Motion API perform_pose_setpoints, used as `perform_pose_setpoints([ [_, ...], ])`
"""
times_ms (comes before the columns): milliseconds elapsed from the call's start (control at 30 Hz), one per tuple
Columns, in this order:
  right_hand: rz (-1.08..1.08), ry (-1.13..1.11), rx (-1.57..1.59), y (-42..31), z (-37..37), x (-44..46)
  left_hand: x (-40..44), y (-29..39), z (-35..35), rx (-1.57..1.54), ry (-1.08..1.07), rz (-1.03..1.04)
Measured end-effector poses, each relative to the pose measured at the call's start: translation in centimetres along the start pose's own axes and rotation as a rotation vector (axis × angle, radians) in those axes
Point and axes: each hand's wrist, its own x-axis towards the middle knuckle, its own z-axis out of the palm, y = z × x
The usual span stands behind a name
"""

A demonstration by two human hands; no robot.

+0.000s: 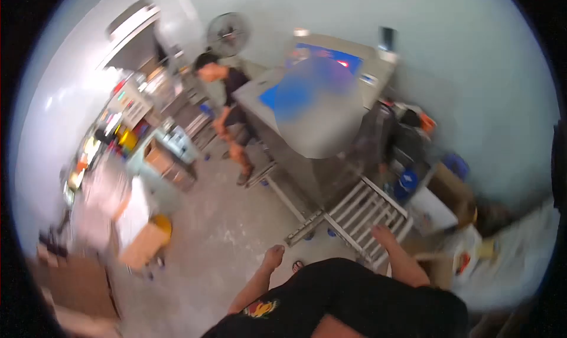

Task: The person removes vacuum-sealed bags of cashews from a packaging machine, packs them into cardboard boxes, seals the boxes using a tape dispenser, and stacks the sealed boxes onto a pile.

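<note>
My left hand [273,257] is held low in front of my body, over the floor, near the end of a metal frame rail [304,227]. It looks rounded, but motion blur smears its fingers. On the other side, my right hand [383,234] is over or beside a slatted metal rack [369,211]; I cannot tell whether it touches the slats. The fingers of that hand are blurred too. No held object can be made out in either hand.
Beyond the rack stands a big metal-sided table [260,90] with a blue sheet, partly covered by a blurred oval. Another person [233,108] is at its left. Boxes [452,190] are at right; a cluttered bench [159,155] is at left. A fan [228,34] is by the wall.
</note>
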Motion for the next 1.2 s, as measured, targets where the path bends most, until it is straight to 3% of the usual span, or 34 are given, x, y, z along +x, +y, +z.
perform_pose_setpoints([
  [100, -0.197, 0.005, -0.056, -0.6, 2.6, -0.3, -1.4, 6.3, -2.5, -0.160, -0.092, -0.137],
  [167, -0.280, 0.007, -0.215, 1.7, 4.6, 1.4, -1.7, 5.2, -2.5, -0.097, -0.174, -0.158],
  [200, -0.259, 0.078, -0.148, 3.2, 5.2, 0.4, -2.4, 4.3, -2.6, -0.069, -0.206, -0.170],
  [267, -0.224, 0.225, -0.043, 5.5, 5.7, -2.4, 0.6, -11.8, -1.4, 0.122, -0.425, 0.270],
  [300, -0.200, 0.259, -0.118, 7.0, 5.6, -4.0, 0.5, -12.7, -1.3, 0.177, -0.497, 0.496],
  [367, -0.083, 0.339, -0.198, 12.2, 6.6, -5.9, -1.2, -13.5, -3.3, 0.385, -0.514, 0.164],
  [433, 0.162, 0.463, -0.115, 20.3, 10.2, -4.4, -1.3, -12.1, -5.3, 0.477, -0.546, 0.089],
  [500, 0.095, 0.378, -0.544, 23.7, 11.0, -8.0, 0.2, -11.8, -6.9, 0.528, -0.575, 0.103],
  [633, 0.300, 0.560, -0.306, 25.0, 13.8, -13.2, 4.6, -8.8, -8.3, 0.612, -0.629, 0.285],
  [700, 0.362, 0.692, -0.113, 23.8, 15.9, -14.1, 7.2, -7.1, -8.8, 0.591, -0.649, 0.339],
  [733, 0.329, 0.686, -0.129, 26.8, 18.8, -11.2, 8.8, -6.0, -8.8, 0.533, -0.656, 0.328],
  [767, 0.332, 0.630, -0.136, 26.0, 20.2, -11.0, 9.9, -5.0, -8.8, 0.440, -0.669, 0.277],
  [867, 0.236, 0.460, -0.294, 20.5, 23.6, -10.5, 14.9, -3.3, -8.1, -0.226, -0.682, -0.335],
  [933, 0.038, 0.368, -0.457, 13.3, 23.4, -14.5, 15.8, -2.4, -7.3, -0.185, -0.712, -0.272],
  [1000, -0.247, 0.732, -0.140, 11.7, 27.1, -14.6, 14.9, -1.4, -6.5, -0.031, -0.759, -0.087],
  [1033, -0.118, 0.702, -0.097, 12.2, 29.7, -12.1, 13.8, -1.1, -6.0, 0.101, -0.766, 0.063],
  [1100, 0.095, 0.599, 0.057, 11.9, 31.1, -12.2, 11.4, 1.4, -5.8, 0.094, -0.777, -0.193],
  [1167, 0.261, 0.461, 0.271, 8.0, 28.9, -20.1, 11.2, -1.0, -5.2, 0.209, -0.876, -0.059],
  [1200, 0.256, 0.500, 0.208, 9.1, 29.8, -21.2, 11.2, -2.3, -4.9, 0.295, -0.920, 0.047],
])
